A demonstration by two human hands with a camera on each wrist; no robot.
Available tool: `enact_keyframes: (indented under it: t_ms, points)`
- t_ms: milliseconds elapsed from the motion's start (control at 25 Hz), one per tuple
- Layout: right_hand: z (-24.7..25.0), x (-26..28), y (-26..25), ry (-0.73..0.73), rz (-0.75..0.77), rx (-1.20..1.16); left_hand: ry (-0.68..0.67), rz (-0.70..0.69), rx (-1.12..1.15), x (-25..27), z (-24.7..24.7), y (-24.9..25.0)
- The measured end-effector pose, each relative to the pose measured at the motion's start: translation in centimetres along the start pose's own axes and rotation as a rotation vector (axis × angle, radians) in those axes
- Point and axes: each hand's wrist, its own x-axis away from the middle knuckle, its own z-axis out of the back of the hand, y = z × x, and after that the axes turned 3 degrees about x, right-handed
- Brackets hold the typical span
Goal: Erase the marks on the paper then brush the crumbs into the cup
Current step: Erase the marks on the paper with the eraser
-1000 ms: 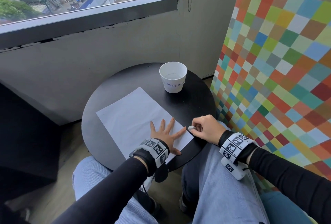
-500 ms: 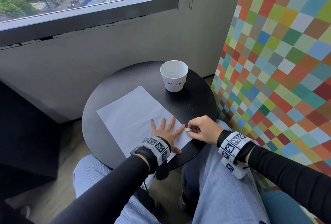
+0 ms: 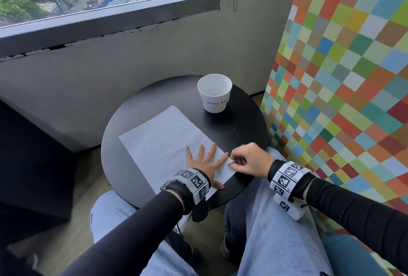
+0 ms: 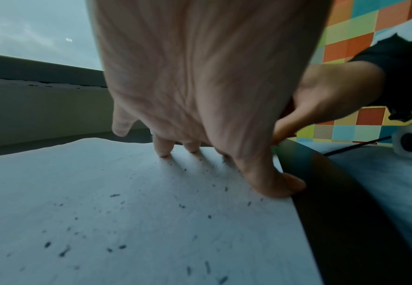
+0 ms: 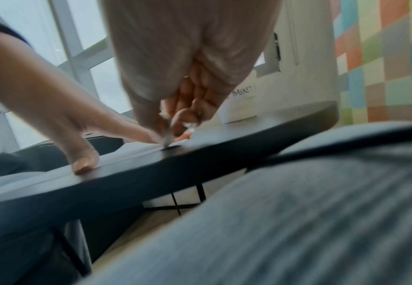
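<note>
A white sheet of paper (image 3: 163, 143) lies slantwise on the round black table (image 3: 240, 125). My left hand (image 3: 204, 161) presses flat on the paper's near right part, fingers spread. My right hand (image 3: 248, 161) pinches a small white eraser (image 3: 231, 162) and holds its tip on the paper's right edge, just beside the left forefinger. In the left wrist view, dark eraser crumbs (image 4: 117, 246) are scattered over the paper (image 4: 102, 183) under my left hand (image 4: 200, 96). In the right wrist view, the eraser (image 5: 168, 137) touches down at the paper's edge. The white cup (image 3: 214, 93) stands at the table's far side.
The cup bears the handwritten words "WASTE BASKET". A coloured chequered wall (image 3: 344, 77) rises close on the right of the table. A grey wall and window sill (image 3: 110, 24) run behind. My knees in blue jeans (image 3: 276, 220) sit under the table's near edge.
My right hand has slid left with the eraser from the bare table onto the paper's right edge. The left hand has stayed pressed on the sheet.
</note>
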Motion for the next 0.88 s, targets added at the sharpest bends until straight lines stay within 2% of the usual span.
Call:
enact_keyframes:
  t_ms: [80,200,240,360,400,520,680,800,880]
  points:
    - [0.3,-0.2,0.2,0.026,-0.013,0.008,-0.005,-0.001,0.004,0.0,0.0,0.0]
    - [-0.3,0.5,-0.4,-0.124,0.089,-0.045,0.004,0.001,0.006,-0.1,-0.2,0.0]
    - [-0.2,0.4,-0.3,-0.117,0.076,-0.040,0.005,0.001,0.004,-0.1,-0.2,-0.1]
    - [0.2,-0.3,0.1,0.033,-0.020,0.023,-0.001,-0.002,0.007,-0.1,-0.1,0.0]
    - [0.1,-0.3,0.0,0.028,-0.006,0.023,-0.003,-0.002,0.010,-0.1,-0.1,0.0]
    - [-0.7,0.2,-0.7,-0.107,0.092,-0.022,0.006,-0.004,0.016,-0.1,-0.1,-0.1]
    - [0.0,-0.6,0.1,0.021,-0.036,0.013,0.014,-0.002,0.036,0.0,-0.1,-0.3]
    - [-0.7,0.1,-0.8,-0.088,0.070,-0.032,0.014,0.000,0.042,-0.1,-0.2,-0.3]
    - [-0.6,-0.2,-0.5,-0.074,0.030,-0.034,0.020,0.000,0.037,-0.1,-0.1,-0.3]
